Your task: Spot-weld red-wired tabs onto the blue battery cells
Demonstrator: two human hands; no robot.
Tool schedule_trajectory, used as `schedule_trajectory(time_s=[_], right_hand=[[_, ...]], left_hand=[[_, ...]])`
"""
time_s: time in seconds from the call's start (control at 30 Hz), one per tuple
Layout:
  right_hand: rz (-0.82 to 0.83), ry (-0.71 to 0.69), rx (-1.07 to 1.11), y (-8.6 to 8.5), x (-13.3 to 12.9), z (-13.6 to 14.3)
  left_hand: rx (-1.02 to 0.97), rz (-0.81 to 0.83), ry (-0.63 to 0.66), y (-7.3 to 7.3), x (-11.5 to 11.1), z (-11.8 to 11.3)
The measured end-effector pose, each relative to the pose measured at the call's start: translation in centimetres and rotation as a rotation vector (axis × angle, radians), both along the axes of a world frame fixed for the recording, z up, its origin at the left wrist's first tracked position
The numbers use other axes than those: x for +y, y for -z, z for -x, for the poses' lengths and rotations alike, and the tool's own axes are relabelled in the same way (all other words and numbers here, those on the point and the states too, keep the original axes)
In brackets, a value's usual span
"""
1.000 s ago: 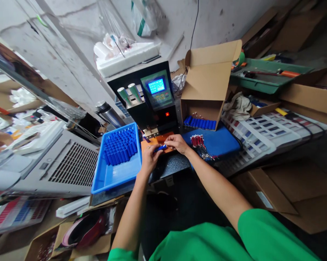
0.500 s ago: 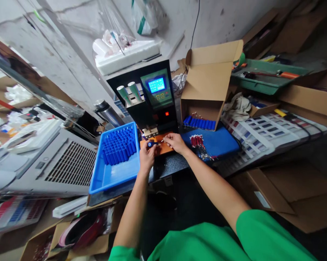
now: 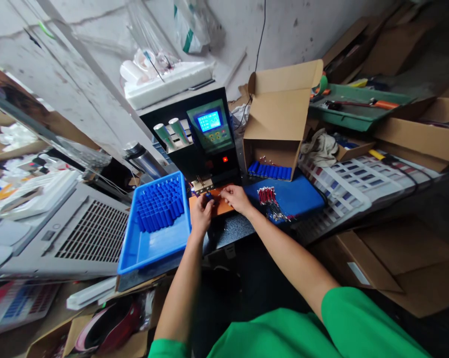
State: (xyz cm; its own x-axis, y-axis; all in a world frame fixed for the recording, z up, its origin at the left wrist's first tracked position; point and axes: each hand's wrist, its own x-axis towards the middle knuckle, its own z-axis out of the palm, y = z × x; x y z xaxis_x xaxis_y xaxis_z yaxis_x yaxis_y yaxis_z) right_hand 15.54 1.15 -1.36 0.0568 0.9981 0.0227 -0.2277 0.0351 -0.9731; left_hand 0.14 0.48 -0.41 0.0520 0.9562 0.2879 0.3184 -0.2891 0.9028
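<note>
Battery cell [image 3: 208, 196], blue and cylindrical, is at the front foot of the black machine [image 3: 229, 175], close to its metal head [image 3: 202, 187]; whether the two touch is too small to tell. The left hand [image 3: 202, 211] is clamped on this cell, fingers and thumb around it. Just to its right, over the orange board [image 3: 224, 208] at the machine's base, the right hand [image 3: 233, 197] has thumb and forefinger pinched together; anything between them is too small to make out. On the machine's front are a lit blue screen [image 3: 209, 121], a red light [image 3: 224, 159] and, left of the screen, two green cylinders [image 3: 178, 131] with pale ends. Left of the machine's foot, a blue tray [image 3: 153, 247] holds many blue cells [image 3: 160, 206] standing in rows, with bare tray in front of them. Right of the machine, an open cardboard box [image 3: 278, 112] has a row of blue cells lying inside, and before it a bundle of red and black wires [image 3: 269, 199] lies on a blue mat [image 3: 302, 195]. All these are on the dark speckled desk [image 3: 229, 230]. White foam [image 3: 172, 83] rests on top of the machine; a steel flask [image 3: 147, 160] stands to its left, behind the tray. Farther right of the machine sits a green tray [image 3: 353, 117] with an orange-handled tool [image 3: 383, 104].
</note>
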Motion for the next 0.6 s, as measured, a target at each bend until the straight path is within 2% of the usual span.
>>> schedule_trajectory(time_s=[0.1,0.33,0.6], right_hand=[[0.029,0.011,0.009,-0.3,0.0,0.2],[0.088,0.01,0.019,-1.0,0.0,0.7],[0.024,0.021,0.033,-1.5,0.3,2.2]], left_hand=[[0.001,-0.013,-0.007,0.0,0.2,-0.1],[-0.019,-0.032,0.033,0.9,0.1,0.1],[-0.011,-0.043,0.025,1.9,0.1,0.4]])
